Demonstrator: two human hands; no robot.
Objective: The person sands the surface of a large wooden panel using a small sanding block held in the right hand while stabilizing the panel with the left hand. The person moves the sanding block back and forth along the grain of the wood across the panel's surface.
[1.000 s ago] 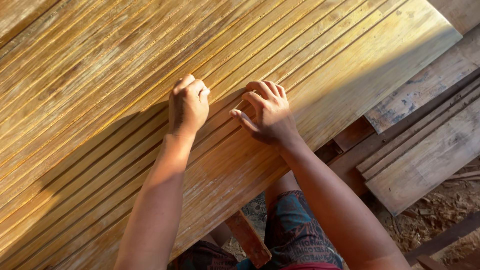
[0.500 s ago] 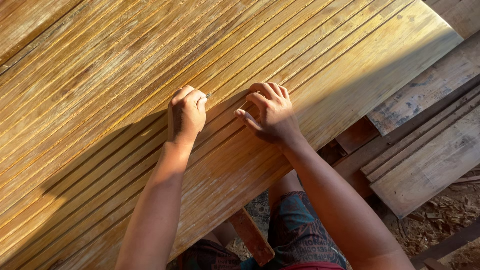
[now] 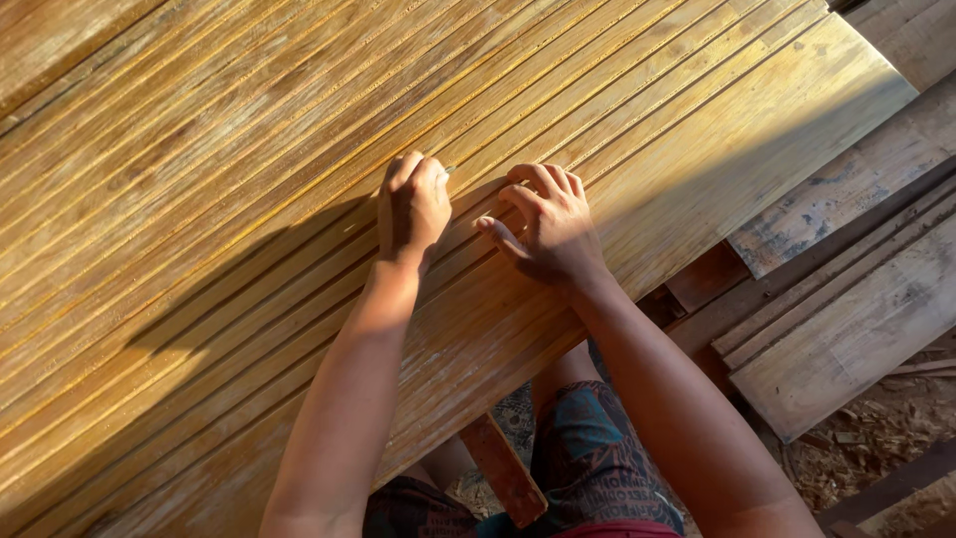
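A large golden wooden panel [image 3: 249, 149] with long parallel grooves runs diagonally across the view. My left hand [image 3: 413, 204] is closed in a fist on the panel, and a small pale scrap [image 3: 449, 170] shows at its fingertips, pressed into a groove. My right hand [image 3: 548, 234] lies just to its right. Its bent fingertips press on the wood, its thumb is stretched toward the left hand, and it holds nothing. The two hands are a few centimetres apart.
The panel's near edge ends above my knees [image 3: 588, 448], with a reddish wooden strut [image 3: 503, 473] under it. Weathered grey planks [image 3: 846, 329] lie to the right, beside sawdust-strewn ground [image 3: 886, 438].
My left hand has shifted slightly along the groove and sits a little nearer the right hand. The right hand has stayed pressed in the same spot.
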